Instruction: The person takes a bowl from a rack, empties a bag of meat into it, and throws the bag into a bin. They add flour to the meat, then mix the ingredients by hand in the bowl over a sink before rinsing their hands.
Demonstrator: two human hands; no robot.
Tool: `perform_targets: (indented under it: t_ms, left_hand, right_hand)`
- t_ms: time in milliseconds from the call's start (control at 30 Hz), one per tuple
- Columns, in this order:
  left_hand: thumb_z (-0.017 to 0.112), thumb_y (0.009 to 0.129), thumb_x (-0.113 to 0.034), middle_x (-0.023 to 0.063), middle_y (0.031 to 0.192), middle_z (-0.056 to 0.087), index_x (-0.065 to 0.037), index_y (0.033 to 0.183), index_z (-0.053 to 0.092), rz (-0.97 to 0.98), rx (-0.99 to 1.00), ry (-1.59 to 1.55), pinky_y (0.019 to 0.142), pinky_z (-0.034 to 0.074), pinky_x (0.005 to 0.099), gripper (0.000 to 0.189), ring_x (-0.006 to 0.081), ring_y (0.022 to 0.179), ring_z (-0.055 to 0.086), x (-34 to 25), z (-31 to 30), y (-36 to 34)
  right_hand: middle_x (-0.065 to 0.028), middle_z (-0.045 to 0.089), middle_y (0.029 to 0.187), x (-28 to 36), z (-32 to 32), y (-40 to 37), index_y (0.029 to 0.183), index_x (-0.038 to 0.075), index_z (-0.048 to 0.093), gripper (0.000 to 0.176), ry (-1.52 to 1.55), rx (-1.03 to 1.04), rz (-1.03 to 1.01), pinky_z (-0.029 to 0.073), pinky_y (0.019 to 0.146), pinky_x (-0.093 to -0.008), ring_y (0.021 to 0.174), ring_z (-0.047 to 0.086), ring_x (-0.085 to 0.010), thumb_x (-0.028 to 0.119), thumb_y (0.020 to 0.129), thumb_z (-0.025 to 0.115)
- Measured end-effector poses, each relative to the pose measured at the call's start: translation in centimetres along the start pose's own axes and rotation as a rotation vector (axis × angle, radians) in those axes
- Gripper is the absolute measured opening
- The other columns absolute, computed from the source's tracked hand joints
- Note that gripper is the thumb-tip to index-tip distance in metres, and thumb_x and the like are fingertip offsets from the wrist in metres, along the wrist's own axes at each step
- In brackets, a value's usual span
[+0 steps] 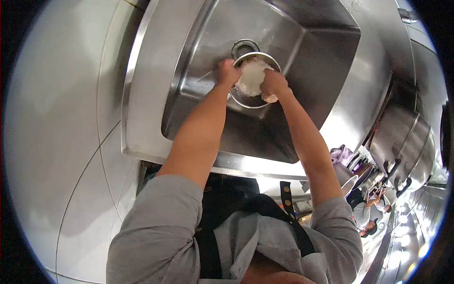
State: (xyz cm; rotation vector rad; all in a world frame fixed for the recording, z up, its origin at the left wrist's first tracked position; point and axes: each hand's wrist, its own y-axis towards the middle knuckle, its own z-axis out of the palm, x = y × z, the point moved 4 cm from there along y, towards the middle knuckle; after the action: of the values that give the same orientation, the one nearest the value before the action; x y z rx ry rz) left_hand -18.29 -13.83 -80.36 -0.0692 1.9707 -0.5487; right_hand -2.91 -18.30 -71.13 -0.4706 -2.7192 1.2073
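Inside a deep steel sink (pixel 326 71) is a round metal bowl (pixel 250 105) holding a white, powdery or grainy mass (pixel 251 78) with pinkish bits at its edges. My left hand (pixel 229 74) grips the bowl's left rim, its fingers wrapped round. Over the right side of the bowl, my right hand (pixel 274 84) is closed, its fingers curled in at the white mass. A pale pinkish piece (pixel 269 98) shows just under that hand. The sink's round drain (pixel 245 46) lies just beyond the bowl.
White tiled wall (pixel 56 123) stands on the left. The sink's steel front edge (pixel 265 165) runs before my body. Large steel pots (pixel 402 142) stand at the right, with a purple cloth or bag (pixel 341 154) nearby. Other people (pixel 366 217) are farther off at lower right.
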Motion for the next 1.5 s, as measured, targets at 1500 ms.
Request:
perform_targets:
  t_ms: [1500]
  left_hand:
    - [0.056,0.064,-0.008,0.0233,0.078,0.062,-0.001,0.072,0.065,-0.170,0.054,0.145,0.067,0.049,0.0440,0.015,0.0386,0.073,0.061,0.1,1.0,0.8]
  right_hand:
    - [-0.0163,0.065,0.093,0.4,3.6,2.6,0.095,0.008,0.063,0.039,0.488,-0.471,0.088,0.048,0.077,-0.0432,0.088,0.061,-0.0348,0.028,0.063,0.070]
